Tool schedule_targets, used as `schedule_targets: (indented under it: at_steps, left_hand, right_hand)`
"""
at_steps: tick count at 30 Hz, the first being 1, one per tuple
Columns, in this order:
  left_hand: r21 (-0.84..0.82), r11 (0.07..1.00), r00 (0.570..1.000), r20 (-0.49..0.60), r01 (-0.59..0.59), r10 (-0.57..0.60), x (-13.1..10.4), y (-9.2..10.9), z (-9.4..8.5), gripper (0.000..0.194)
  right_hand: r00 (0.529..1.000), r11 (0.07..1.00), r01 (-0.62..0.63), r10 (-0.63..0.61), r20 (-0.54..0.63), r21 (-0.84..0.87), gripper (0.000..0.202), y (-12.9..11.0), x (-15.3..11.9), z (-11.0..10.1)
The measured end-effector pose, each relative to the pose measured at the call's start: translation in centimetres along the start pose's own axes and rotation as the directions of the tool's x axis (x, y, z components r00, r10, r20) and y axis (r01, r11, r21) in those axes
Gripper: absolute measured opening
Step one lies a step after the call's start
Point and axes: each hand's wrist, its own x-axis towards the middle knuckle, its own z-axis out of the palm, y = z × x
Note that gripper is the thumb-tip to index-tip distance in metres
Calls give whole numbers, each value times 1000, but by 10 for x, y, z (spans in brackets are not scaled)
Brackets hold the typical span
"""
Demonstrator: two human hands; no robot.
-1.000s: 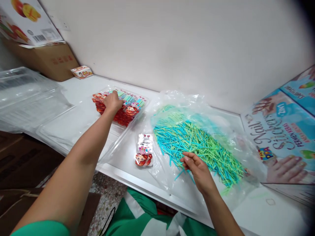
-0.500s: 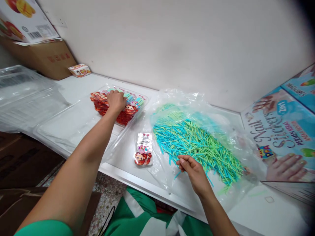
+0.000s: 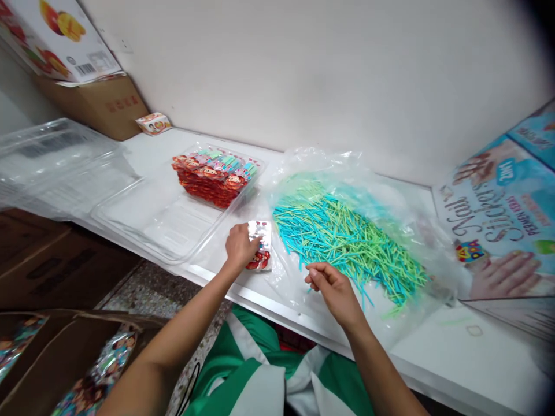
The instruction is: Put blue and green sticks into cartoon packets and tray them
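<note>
A small shiny sachet (image 3: 262, 228) with a red-haired cartoon figure lies on the white table. My left hand (image 3: 240, 245) is at its left edge, fingers curled and thumb over its front. My right hand (image 3: 327, 283) hovers at the near edge of a heap of thin blue and green candy sticks (image 3: 342, 242), thumb and forefinger pinched together. What that pinch holds, if anything, is too small to make out. The heap lies on and partly inside a clear plastic bag (image 3: 403, 231). Similar sachets (image 3: 208, 182) stand stacked in rows in a clear plastic tray (image 3: 143, 225).
More clear trays (image 3: 65, 162) sit at the left end of the table. Cartons (image 3: 99, 104) and a small box (image 3: 154, 123) stand along the wall. A printed blue box (image 3: 498, 214) is at the right. Below left, an open carton (image 3: 43, 358) holds colourful packets.
My left hand has left the stacked sachets in the tray and come down and right to the sachet on the table. My right hand stays near the sticks. The view has shifted slightly.
</note>
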Motion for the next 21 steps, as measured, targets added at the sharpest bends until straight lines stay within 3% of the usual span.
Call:
schedule_targets:
  at_steps: [5,9,13,21]
  left_hand:
    - [-48,969,970,-21,242,-243,2,-24,18,63]
    - [-168,933,946,123,318,-300,11,-28,20,39]
    - [-181,938,952,134,296,-275,12,-30,19,27]
    - [-101,974,979,57,201,-196,-3,-22,0,35]
  right_hand:
    - [999,1000,-1,2,-41,25,25,2,-14,-8]
    - [999,999,10,-7,-48,44,25,4,-19,-11]
    - [998,999,18,-16,-54,47,25,7,-22,-13]
    - [999,998,37,-39,-26,-49,31,9,-24,-12]
